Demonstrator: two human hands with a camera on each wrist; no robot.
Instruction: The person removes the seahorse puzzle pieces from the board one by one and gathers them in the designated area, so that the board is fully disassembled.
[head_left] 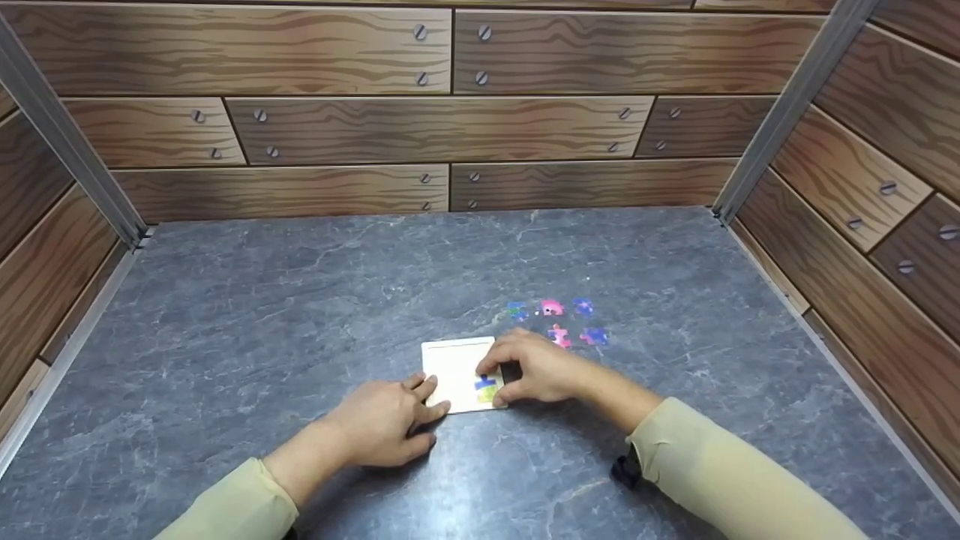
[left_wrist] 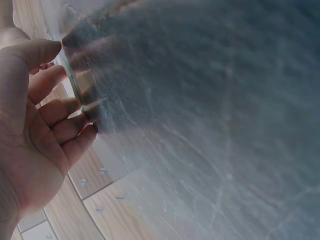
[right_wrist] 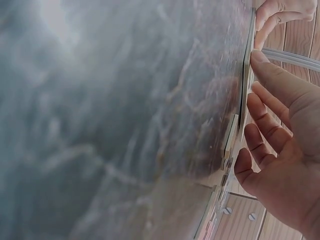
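Observation:
A square white puzzle tray (head_left: 450, 367) lies flat on the table. In its lower right corner is a blue and yellow jigsaw piece (head_left: 486, 390). My right hand (head_left: 536, 367) reaches in from the right and pinches this piece, index finger at its upper edge and thumb at its lower right. The hand hides part of the tray's right side. My left hand (head_left: 382, 421) rests at the tray's left edge, its loosely bent fingertips touching the border. In the left wrist view, the fingers (left_wrist: 75, 106) line up along the tray's thin edge.
Several loose jigsaw pieces lie beyond my right hand, among them a pink one (head_left: 552, 307), a blue one (head_left: 583, 306) and a blue-green one (head_left: 517, 309). The grey marbled table (head_left: 300, 300) is bounded by wood-patterned walls (head_left: 337, 127) with metal corner posts.

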